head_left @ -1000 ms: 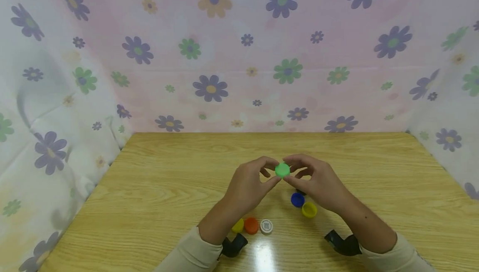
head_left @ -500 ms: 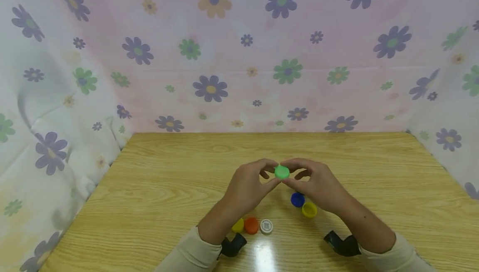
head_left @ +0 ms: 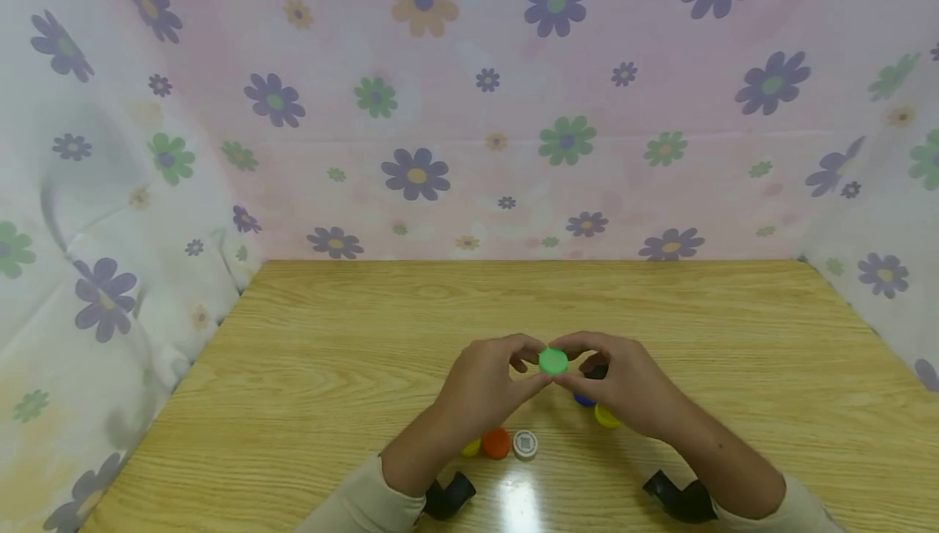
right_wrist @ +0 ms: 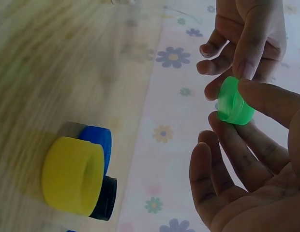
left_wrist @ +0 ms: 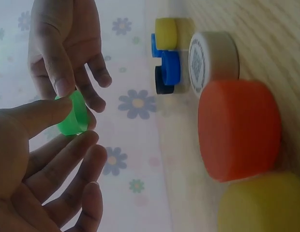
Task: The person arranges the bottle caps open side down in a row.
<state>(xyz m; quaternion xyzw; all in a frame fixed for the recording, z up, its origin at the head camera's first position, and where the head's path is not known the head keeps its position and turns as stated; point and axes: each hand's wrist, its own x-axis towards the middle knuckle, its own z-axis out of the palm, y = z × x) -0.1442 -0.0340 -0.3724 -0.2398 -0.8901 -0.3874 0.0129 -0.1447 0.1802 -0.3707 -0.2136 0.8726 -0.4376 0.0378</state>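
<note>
A green bottle cap (head_left: 553,362) is held up above the table between both hands. From one side my left hand (head_left: 484,378) pinches its rim with thumb and fingertips. My right hand (head_left: 627,378) pinches the opposite side in the same way. The right wrist view shows the cap's hollow inside, with its wall tilted. Past the right hand, a blue cap (left_wrist: 171,67), a yellow cap (right_wrist: 72,176) and a black cap (right_wrist: 105,198) sit close together, partly covered by that hand in the head view.
Near the left forearm, an orange cap (head_left: 495,443), a white cap with a printed code (head_left: 525,444) and a partly hidden yellow cap (head_left: 470,447) stand in a row. Black curved wrist mounts (head_left: 449,497) hang by both sleeves. A flowered cloth (head_left: 469,109) encloses the wooden table (head_left: 352,313).
Both hands have come down and nearer the body with the green cap. The right hand now covers more of the blue and yellow caps. The caps on the table have stayed put.
</note>
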